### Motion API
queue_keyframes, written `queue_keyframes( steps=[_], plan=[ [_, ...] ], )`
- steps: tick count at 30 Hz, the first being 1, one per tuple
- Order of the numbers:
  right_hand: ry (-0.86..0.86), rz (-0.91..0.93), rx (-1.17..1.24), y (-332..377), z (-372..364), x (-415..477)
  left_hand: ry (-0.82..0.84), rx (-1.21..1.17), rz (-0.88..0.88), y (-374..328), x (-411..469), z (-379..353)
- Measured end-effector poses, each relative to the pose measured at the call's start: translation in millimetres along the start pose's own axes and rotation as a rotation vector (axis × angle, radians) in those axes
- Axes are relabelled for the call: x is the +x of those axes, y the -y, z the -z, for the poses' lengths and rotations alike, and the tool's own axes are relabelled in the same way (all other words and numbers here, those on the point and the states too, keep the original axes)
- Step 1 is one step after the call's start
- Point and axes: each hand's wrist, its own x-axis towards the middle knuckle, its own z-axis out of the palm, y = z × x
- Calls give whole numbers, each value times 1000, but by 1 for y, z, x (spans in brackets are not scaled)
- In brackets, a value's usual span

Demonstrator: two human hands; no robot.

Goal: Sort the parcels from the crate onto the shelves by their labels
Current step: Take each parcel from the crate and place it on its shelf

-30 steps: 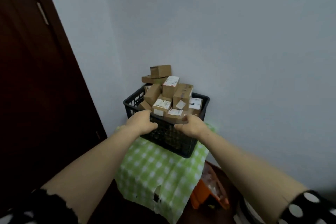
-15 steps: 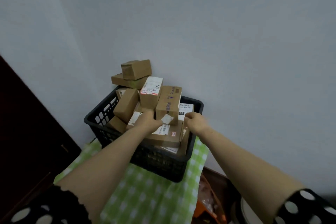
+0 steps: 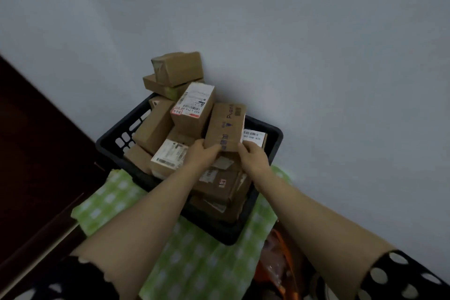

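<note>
Left grip (image 3: pixel 204 156) and right grip (image 3: pixel 253 159), reaching over a soft green-and-white checked cloth (image 3: pixel 194 263), are each curled round a lower corner of a long brown cardboard parcel (image 3: pixel 226 124) printed "Plant". It's propped upright on the heap in a black plastic crate (image 3: pixel 274 143) with slotted walls. At its 10 o'clock there's a white-labelled box (image 3: pixel 194 105), then two plain boxes (image 3: pixel 177 68) stacked at 11, right against the smooth grey wall (image 3: pixel 316 31).
</note>
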Motion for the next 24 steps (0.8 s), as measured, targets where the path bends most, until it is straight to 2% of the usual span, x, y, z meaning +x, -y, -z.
queue_keyframes(
  steps=[5, 9, 14, 16, 18, 21, 24],
  plan=[
    [-63, 244, 33, -15, 18, -27, 60, -122, 90, -9, -22, -12],
    [-102, 405, -48, -13, 18, -59, 111, -209, 70, -13, -46, -13],
    [-90, 526, 14, 4, 6, -86, 232, -297, -11, -14, -81, 19],
    [-81, 609, 68, 14, 0, -99, 222, -341, -31, -12, -96, 40],
    [-103, 661, 125, 26, -10, -107, 140, -448, -21, -6, -109, 64],
    [-75, 598, 290, 52, -23, -119, 71, -610, -28, 7, -135, 102],
    [156, 324, 560, 90, -34, -129, 22, -662, -50, 22, -166, 144]
  ],
)
